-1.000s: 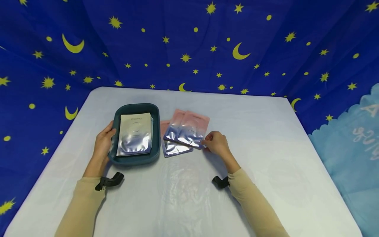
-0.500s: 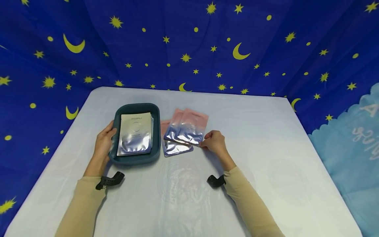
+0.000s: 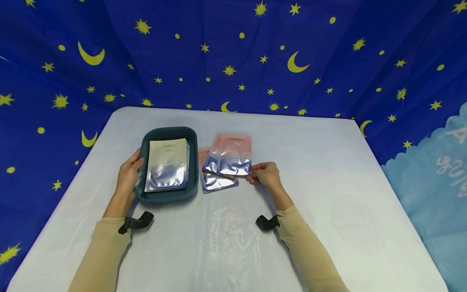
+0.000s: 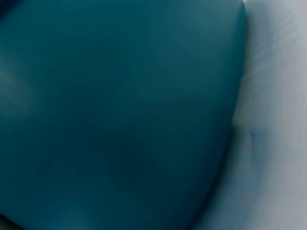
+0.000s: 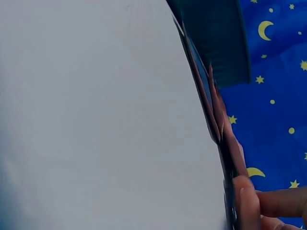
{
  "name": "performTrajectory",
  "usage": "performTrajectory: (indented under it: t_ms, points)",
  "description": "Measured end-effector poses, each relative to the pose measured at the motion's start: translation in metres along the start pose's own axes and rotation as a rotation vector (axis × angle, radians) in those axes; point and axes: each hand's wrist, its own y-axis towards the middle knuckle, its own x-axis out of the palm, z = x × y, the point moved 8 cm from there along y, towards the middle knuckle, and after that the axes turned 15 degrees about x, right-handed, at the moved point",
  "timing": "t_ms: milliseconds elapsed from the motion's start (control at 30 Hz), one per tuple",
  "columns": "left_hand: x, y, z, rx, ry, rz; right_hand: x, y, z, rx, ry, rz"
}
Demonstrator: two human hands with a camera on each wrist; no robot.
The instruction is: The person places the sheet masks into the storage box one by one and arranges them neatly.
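Observation:
My left hand [image 3: 127, 175] grips the left side of a dark teal plastic tray [image 3: 193, 162], whose outer wall [image 4: 120, 105] fills most of the left wrist view. A stack of cream-to-blue face mask sachets [image 3: 166, 164] lies in the tray. Just right of it, several pink-to-blue sachets overlap on the table. By its lower right corner, my right hand [image 3: 267, 176] pinches the top pink face mask sachet [image 3: 236, 154]. Under it lie a second pink sachet [image 3: 211, 162] and a lower one [image 3: 219, 184]. The right wrist view shows my fingertips [image 5: 247, 201] at the sachets' edges.
A white table [image 3: 226, 239] carries everything. Behind it and to the left hangs a blue cloth [image 3: 204, 48] with yellow stars and moons. A light blue panel [image 3: 438, 182] with lettering stands at the right edge.
The top pink sachet has turned straighter and shifted left over the second one. My right hand has moved slightly left with its corner. The left hand and tray have stayed put.

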Motion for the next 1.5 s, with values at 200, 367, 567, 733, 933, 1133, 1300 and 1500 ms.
performTrajectory:
  t_ms: [200, 367, 567, 733, 933, 1133, 1300, 1500]
  points:
    - [0.0, 0.001, 0.0, 0.002, 0.019, 0.002, -0.007, -0.005, -0.013, -0.053, 0.113, -0.016]
    - [0.0, 0.002, 0.0, 0.011, 0.03, -0.01, -0.007, -0.018, -0.044, -0.138, 0.15, -0.029]
    - [-0.002, 0.002, -0.002, -0.013, 0.021, 0.001, 0.034, -0.039, -0.084, -0.209, 0.142, -0.157]
    - [-0.002, 0.003, -0.005, -0.029, 0.025, 0.008, 0.085, -0.049, -0.095, -0.22, 0.086, -0.224]
    - [0.0, 0.002, -0.002, -0.026, 0.038, 0.011, 0.137, -0.06, -0.089, -0.244, -0.094, -0.225]
    - [-0.002, 0.002, 0.0, -0.011, 0.019, 0.032, 0.17, -0.073, -0.074, -0.277, -0.301, -0.28]
    - [-0.001, 0.002, -0.001, -0.015, 0.02, 0.036, 0.157, -0.071, -0.073, -0.323, -0.394, -0.286]
    - [-0.001, 0.002, -0.001, -0.018, 0.036, 0.017, 0.084, -0.035, -0.095, -0.429, -0.504, 0.03]
